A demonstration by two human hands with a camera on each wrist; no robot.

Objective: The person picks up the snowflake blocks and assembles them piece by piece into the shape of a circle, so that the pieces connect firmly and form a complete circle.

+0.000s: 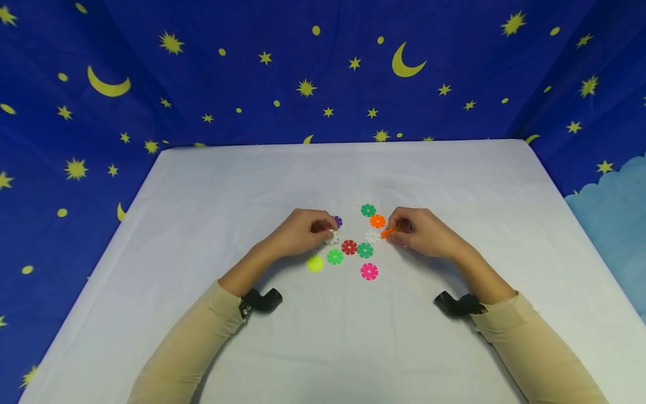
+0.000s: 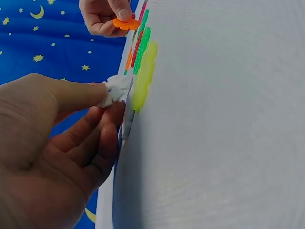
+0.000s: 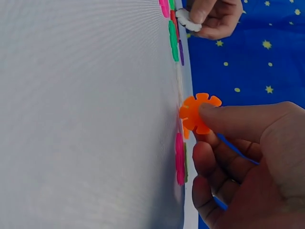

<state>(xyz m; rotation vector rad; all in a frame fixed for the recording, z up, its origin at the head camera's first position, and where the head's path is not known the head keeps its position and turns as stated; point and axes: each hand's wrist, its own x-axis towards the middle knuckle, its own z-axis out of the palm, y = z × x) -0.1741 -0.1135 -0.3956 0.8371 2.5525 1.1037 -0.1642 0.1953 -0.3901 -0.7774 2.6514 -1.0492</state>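
Note:
My left hand (image 1: 303, 232) pinches a white notched plastic disc (image 2: 117, 89) between thumb and fingers, just over the table. On the other side, my right hand (image 1: 426, 231) grips an orange notched disc (image 3: 194, 113) by its edge. Between the hands lie a red disc (image 1: 349, 247), another white disc (image 1: 372, 237), a second orange disc (image 1: 377, 221) and two darker green ones, including the far green disc (image 1: 368, 210). A purple disc (image 1: 338, 221) is partly hidden by the left fingers. Under the right hand, a pink disc (image 3: 179, 160) shows in the right wrist view.
Nearer the front lie a yellow disc (image 1: 315, 264), a light green disc (image 1: 335, 257) and another pink disc (image 1: 369, 271). A white cloth covers the table (image 1: 323, 348). Blue star-patterned fabric (image 1: 282, 73) surrounds its back and sides. Each wrist carries a black device.

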